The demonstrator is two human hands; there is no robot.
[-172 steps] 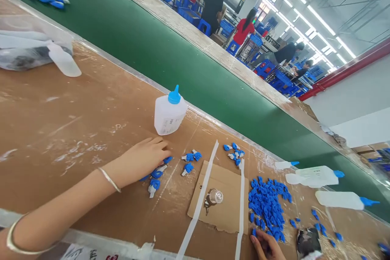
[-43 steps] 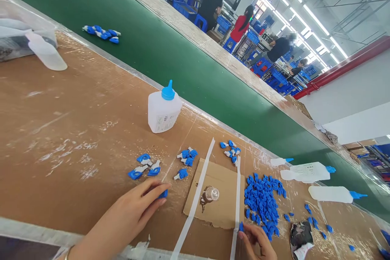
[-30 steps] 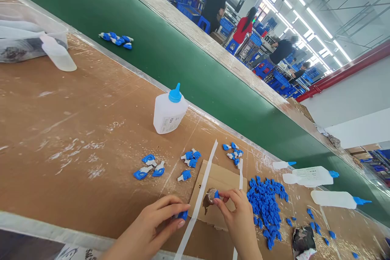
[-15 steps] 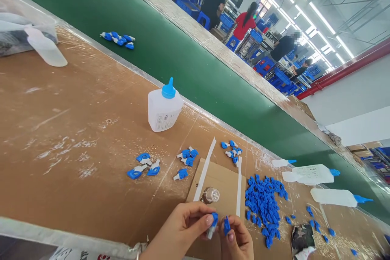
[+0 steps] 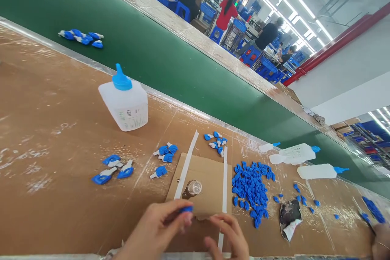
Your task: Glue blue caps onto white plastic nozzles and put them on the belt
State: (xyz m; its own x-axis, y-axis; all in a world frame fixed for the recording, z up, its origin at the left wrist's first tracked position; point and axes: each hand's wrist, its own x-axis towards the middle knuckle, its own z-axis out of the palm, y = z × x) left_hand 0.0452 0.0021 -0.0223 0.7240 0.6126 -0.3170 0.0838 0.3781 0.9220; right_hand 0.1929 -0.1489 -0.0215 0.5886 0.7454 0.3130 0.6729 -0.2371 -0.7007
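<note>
My left hand is closed in a pinch on a small blue plastic piece, mostly covered by the fingers. Just right of it, my right hand has its fingers apart and nothing visible in them, close to the lower edge of the cardboard sheet. On that sheet stands a small clear cup. A large pile of loose blue pieces lies to the right. Blue pieces with white parts joined to them lie in small groups: one at the left, another nearer the sheet, and one past its top edge.
A white bottle with a blue nozzle stands behind; other bottles lie at the right. White tape strips cross the cardboard. A torn dark scrap lies right. Beyond runs a green belt. Another person's hand shows at the right edge.
My right hand has let go of its blue piece and opened. My left hand still pinches a piece, its white part now out of sight. The view has swung to the right.
</note>
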